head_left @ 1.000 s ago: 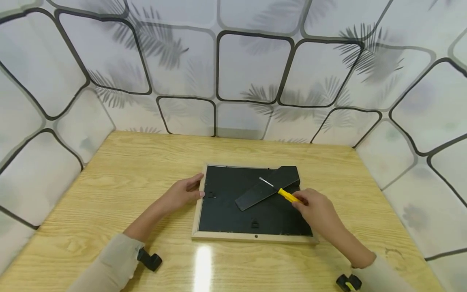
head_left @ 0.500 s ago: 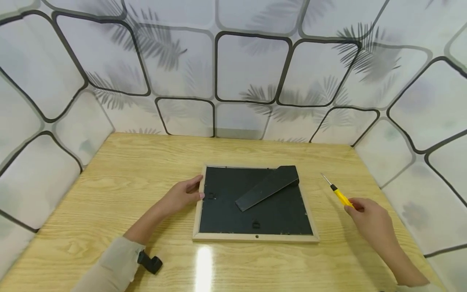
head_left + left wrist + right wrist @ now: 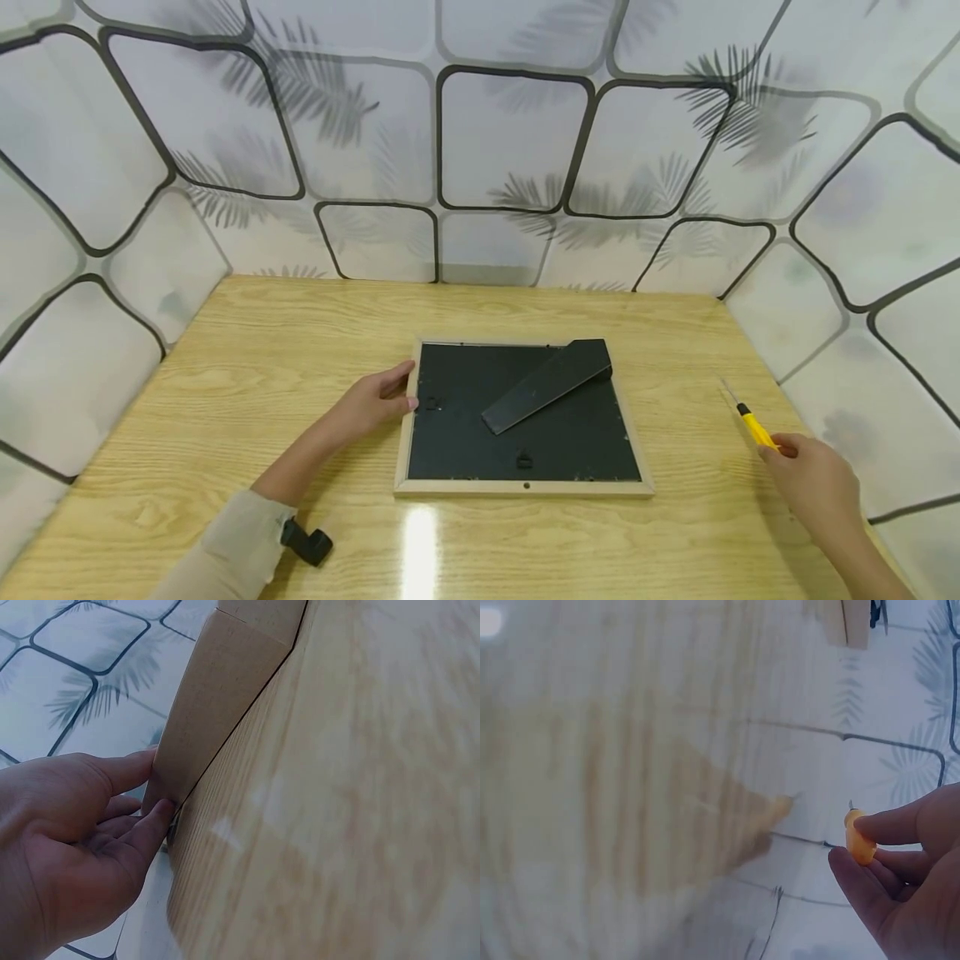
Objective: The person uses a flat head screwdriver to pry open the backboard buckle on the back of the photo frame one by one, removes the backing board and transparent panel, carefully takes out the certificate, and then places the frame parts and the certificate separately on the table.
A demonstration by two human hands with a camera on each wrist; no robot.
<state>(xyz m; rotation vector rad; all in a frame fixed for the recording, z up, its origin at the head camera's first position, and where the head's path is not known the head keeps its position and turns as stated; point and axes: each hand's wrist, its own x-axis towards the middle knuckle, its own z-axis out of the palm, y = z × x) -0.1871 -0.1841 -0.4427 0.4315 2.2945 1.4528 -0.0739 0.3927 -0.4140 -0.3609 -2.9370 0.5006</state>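
Note:
A picture frame (image 3: pixel 525 490) with a pale wood border lies back side up on the table, its black backing (image 3: pixel 457 450) showing. A black easel leg (image 3: pixel 551 387) lies slantwise across the backing. My left hand (image 3: pixel 365 406) rests at the frame's left edge, thumb and fingertips touching the border. The left wrist view shows those fingertips against the frame's side (image 3: pixel 214 697). Well to the right of the frame, my right hand (image 3: pixel 813 479) pinches a yellow-handled screwdriver (image 3: pixel 756 429) between thumb and fingers. Its thin metal shaft points away toward the back wall.
The wood-grain table (image 3: pixel 300 325) meets patterned wall covering (image 3: pixel 517 142) at the back and both sides. A small black camera (image 3: pixel 307 542) is strapped at the left sleeve's cuff. Light glares off the table in front of the frame.
My right hand has carried the screwdriver from over the easel leg out to the right, over bare table. The left hand and the frame have kept their place.

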